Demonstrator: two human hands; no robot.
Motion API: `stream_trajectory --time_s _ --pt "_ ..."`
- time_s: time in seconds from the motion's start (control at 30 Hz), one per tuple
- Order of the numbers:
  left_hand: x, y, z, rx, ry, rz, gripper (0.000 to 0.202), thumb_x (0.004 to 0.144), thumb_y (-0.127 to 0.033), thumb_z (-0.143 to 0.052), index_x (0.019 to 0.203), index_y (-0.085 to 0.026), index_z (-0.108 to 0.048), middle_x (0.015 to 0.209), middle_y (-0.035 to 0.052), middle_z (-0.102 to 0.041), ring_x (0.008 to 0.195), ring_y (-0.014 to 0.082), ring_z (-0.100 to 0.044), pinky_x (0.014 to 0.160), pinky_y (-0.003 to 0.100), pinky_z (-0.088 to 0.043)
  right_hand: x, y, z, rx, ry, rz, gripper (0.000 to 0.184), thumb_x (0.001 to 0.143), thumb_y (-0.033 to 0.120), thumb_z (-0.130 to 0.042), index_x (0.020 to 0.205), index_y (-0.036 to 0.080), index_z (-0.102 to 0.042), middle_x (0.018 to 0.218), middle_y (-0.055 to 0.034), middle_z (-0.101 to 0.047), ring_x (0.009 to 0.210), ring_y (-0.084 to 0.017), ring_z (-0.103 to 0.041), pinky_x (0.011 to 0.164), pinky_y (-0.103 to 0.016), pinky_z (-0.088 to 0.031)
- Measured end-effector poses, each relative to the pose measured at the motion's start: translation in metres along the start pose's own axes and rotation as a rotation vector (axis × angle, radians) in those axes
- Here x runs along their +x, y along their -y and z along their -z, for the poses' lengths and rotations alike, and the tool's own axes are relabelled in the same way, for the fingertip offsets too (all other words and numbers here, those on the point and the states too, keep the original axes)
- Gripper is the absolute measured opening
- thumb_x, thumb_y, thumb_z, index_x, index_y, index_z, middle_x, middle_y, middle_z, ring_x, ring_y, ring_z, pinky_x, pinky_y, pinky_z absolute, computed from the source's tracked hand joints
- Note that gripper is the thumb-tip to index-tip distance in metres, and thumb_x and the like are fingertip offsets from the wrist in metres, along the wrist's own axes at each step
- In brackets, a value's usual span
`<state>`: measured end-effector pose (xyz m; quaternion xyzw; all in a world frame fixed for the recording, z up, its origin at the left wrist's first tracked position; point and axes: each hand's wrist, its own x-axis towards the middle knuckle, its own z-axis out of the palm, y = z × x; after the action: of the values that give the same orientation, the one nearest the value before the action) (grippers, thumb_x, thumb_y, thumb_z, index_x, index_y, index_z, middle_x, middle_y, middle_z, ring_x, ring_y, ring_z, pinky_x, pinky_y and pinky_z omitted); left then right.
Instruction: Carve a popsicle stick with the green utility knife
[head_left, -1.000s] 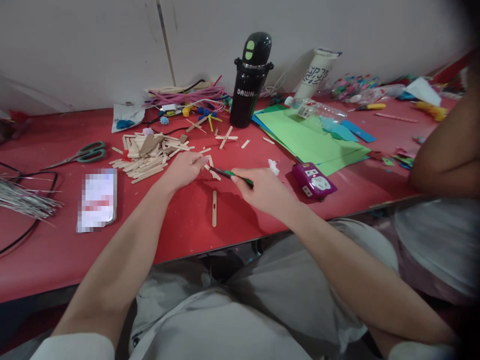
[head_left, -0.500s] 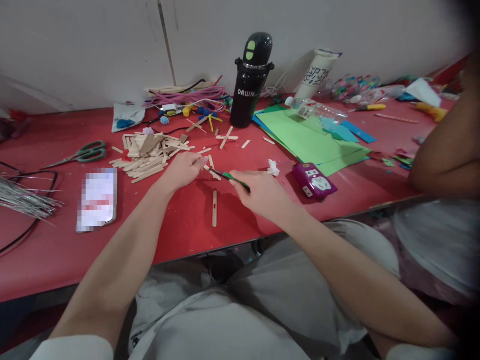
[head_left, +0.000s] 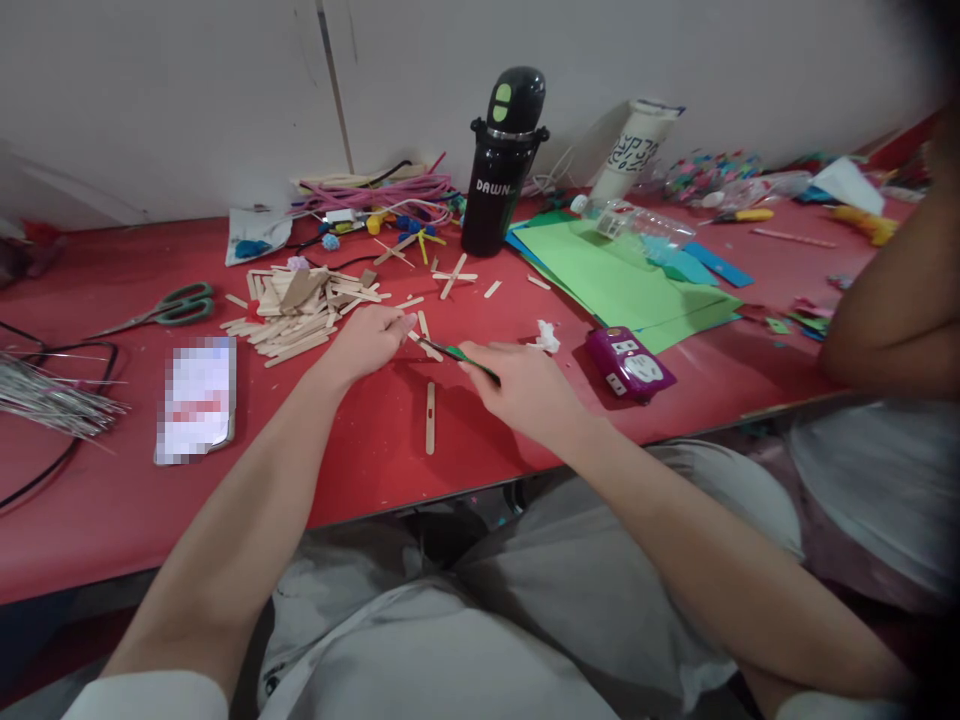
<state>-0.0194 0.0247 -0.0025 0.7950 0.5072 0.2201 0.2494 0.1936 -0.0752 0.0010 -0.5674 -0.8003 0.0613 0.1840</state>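
My left hand (head_left: 373,338) is closed in a pinch on a wooden craft stick (head_left: 427,348), whose end shows beyond the fingertips. My right hand (head_left: 521,390) is wrapped round a slim green-and-black craft knife (head_left: 459,354). The knife's tip lies at the stick by the left fingertips. A separate craft stick with a slot in its middle (head_left: 430,428) lies on the red table below the hands. A heap of craft sticks (head_left: 300,315) is just behind my left hand, and crossed sticks (head_left: 453,276) lie further back.
Scissors (head_left: 176,305) and a phone (head_left: 196,400) lie to the left, beside thin wires (head_left: 56,400). A black bottle (head_left: 499,170) stands at the back. To the right are a purple power socket (head_left: 630,364), green paper sheets (head_left: 622,275), a clear plastic bottle (head_left: 645,225) and another person's arm (head_left: 889,290).
Both hands, the knife and the stick stay in nearly the same place. The whole view has shifted only slightly.
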Motion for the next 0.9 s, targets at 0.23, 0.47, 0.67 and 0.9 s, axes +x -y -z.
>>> stream_trajectory --time_s 0.23,0.47,0.67,0.9 --pt "-0.0009 -0.0005 0.0007 -0.013 0.002 -0.007 0.041 0.095 -0.038 -0.047 0.058 -0.021 -0.041 0.053 -0.0025 -0.039 0.054 0.0137 -0.036 0.058 0.032 -0.026 0.0010 0.0037 0.0029 0.013 0.038 0.012 0.032 0.101 0.023 -0.044 0.123 0.017 -0.067 0.100 -0.0105 -0.074 0.084 -0.024 -0.066 0.066 -0.031 -0.038" --pt "-0.0002 0.0007 0.0001 -0.012 0.004 -0.001 0.042 0.095 -0.038 -0.048 0.057 -0.021 -0.041 0.054 -0.0021 -0.039 0.055 0.0138 -0.036 0.058 0.032 -0.025 0.0020 0.0039 0.0023 0.074 0.043 -0.018 0.027 0.099 0.020 -0.046 0.114 0.018 -0.068 0.089 -0.0081 -0.073 0.074 -0.021 -0.064 0.065 -0.030 -0.037" --pt "0.0004 -0.0005 0.0008 0.008 0.003 -0.013 0.042 0.096 -0.037 -0.047 0.058 -0.021 -0.040 0.055 -0.0015 -0.041 0.056 0.0141 -0.037 0.058 0.032 -0.026 0.0022 0.0078 0.0030 0.041 0.064 -0.028 0.027 0.099 0.020 -0.045 0.114 0.017 -0.067 0.089 -0.0089 -0.071 0.076 -0.022 -0.063 0.063 -0.029 -0.035" --pt "-0.0010 -0.0032 -0.0014 0.020 -0.045 -0.056 0.043 0.095 -0.037 -0.048 0.057 -0.021 -0.037 0.053 -0.0028 -0.036 0.053 0.0128 -0.034 0.057 0.031 -0.024 0.0007 0.0026 0.0053 0.082 0.058 -0.036 0.026 0.100 0.022 -0.046 0.114 0.018 -0.068 0.089 -0.0084 -0.072 0.077 -0.022 -0.063 0.064 -0.029 -0.034"
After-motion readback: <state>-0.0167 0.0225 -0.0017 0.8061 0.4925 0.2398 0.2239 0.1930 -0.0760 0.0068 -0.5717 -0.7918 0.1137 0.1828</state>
